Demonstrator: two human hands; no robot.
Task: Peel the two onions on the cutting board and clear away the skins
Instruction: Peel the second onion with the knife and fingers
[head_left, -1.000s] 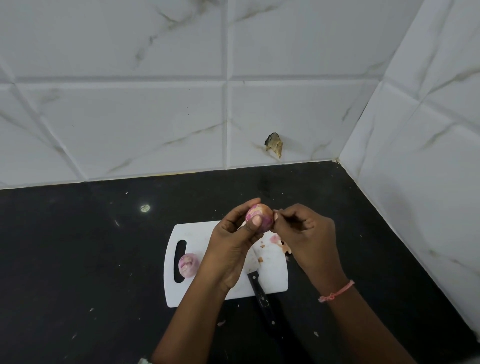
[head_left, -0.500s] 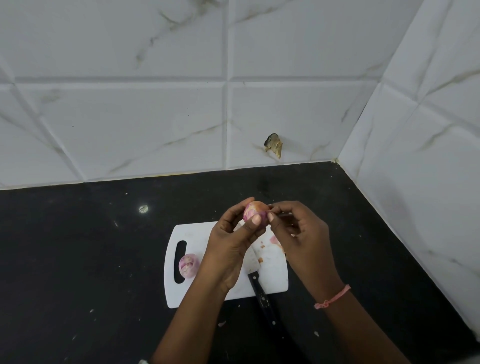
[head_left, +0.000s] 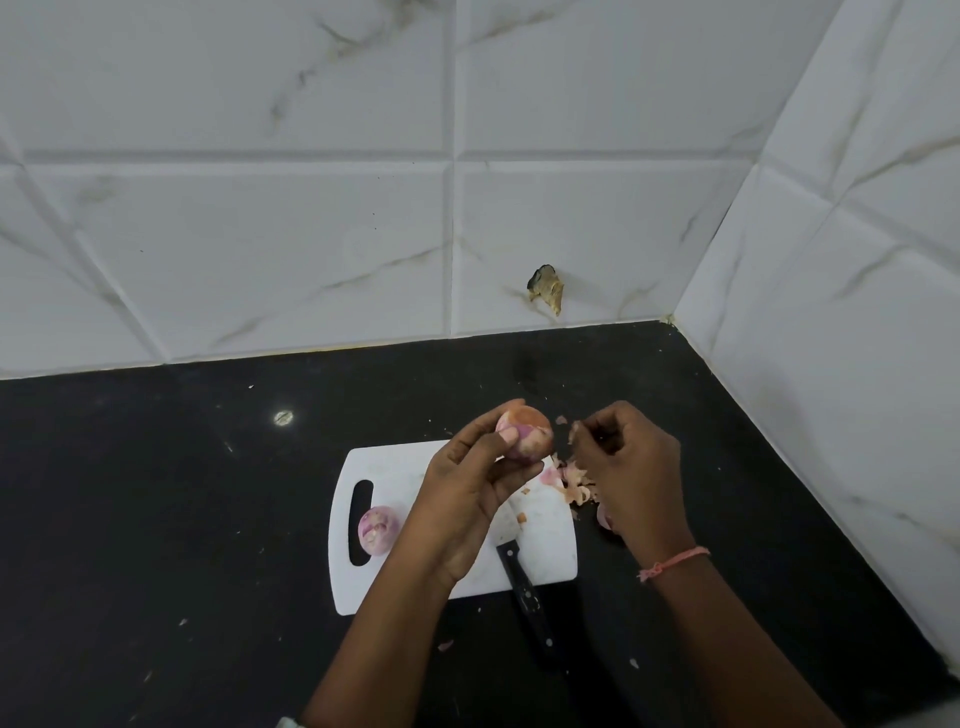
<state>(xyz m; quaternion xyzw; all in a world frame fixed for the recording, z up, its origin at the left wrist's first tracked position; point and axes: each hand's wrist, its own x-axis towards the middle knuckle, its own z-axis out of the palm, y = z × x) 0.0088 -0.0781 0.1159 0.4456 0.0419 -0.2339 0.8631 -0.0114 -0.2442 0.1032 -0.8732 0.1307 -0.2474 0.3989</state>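
My left hand (head_left: 475, 486) grips a small pink onion (head_left: 524, 432) above the white cutting board (head_left: 395, 587); part of its papery skin is still on it. My right hand (head_left: 626, 467) is a short way to the right of the onion, with a bit of skin (head_left: 574, 431) pinched at its fingertips. A small flake (head_left: 561, 420) hangs in the air between the hands. A second pink onion (head_left: 377, 528) lies on the board beside the handle slot. Loose skins (head_left: 571, 480) are heaped at the board's right edge.
A black-handled knife (head_left: 524, 587) lies across the board's front edge, its blade partly under my left hand. The board sits on a black counter (head_left: 156, 519) in a corner of white marble tiles. Small skin bits (head_left: 445, 646) dot the counter near the front.
My right hand has pulled away from the onion to the right, tearing off a bit of skin. The left hand still holds the onion in the same place.
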